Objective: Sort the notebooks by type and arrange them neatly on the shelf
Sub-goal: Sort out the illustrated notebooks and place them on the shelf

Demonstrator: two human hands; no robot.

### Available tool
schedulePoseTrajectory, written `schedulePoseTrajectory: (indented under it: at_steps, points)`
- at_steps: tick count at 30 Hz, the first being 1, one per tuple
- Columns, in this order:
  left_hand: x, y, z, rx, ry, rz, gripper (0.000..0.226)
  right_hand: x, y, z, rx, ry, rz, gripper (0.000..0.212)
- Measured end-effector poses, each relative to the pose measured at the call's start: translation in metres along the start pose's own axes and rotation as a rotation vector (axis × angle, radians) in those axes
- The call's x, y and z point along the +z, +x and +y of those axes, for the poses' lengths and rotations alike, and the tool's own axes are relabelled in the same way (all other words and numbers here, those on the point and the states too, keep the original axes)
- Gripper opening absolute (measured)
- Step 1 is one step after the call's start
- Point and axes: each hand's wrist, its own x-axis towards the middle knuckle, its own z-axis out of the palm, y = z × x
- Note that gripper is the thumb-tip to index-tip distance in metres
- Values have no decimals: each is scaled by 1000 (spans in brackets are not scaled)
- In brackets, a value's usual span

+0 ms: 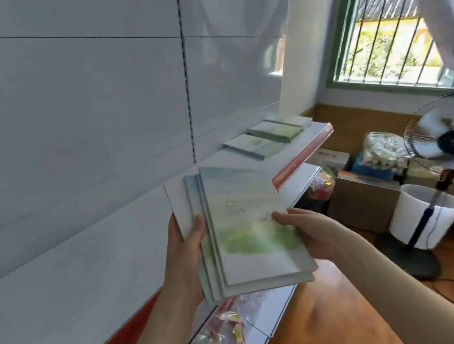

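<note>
left hand [185, 246]: wrapped round the left edge of the held notebooks [246, 228], thumb on top, fingers behind. Firm grip.
right hand [308, 233]: pinches the stack's right edge, thumb flat on the top cover, fingers underneath.
held notebooks: about four, fanned so left edges step out. Top cover is watercolour, pale sky over green. Stack is in the air, between both hands, in front of the shelf [303, 156], not touching it.
shelf: white board with a red front strip, white back panel behind.
shelved notebooks [251, 145]: three low groups lying flat at the shelf's far end, side by side, overlapping a bit. Green and white covers. Well apart from the held stack.
lower shelf [272, 316]: white, directly below the hands.
sweet bags [224, 330]: clear packets with red and yellow wrappers, lying on the lower shelf.
fan [453, 142]: standing fan on the right, blurred.
bucket [426, 214]: white, on the floor [333, 327] by the fan's pole.
cardboard box [358, 198]: on the floor past the shelf end.
window [375, 29]: green frame, barred, far corner.
</note>
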Motion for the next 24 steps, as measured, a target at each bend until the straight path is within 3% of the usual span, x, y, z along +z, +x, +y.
schedulePoseTrajectory:
  at_steps: [5,9,12,18,21,24]
  points:
    - [73,97,-20,-60,20,-20,23,-64,76,-49,-1,30,49,17]
    - [111,175,-30,-90,3,-45,38,-114,130,-91,-9,58,130,16]
    - [133,219,-34,-74,-35,-12,25,-149,176,-118,3,59,141,17]
    - [144,282,-41,48,-80,197,18,-174,286,-180,-55,-61,96,38]
    - [143,295,-39,144,-99,378,24,-174,344,-204,-21,-184,-62,51]
    - [142,296,-39,225,-65,541,30,-162,390,-215,-26,-253,-212,11]
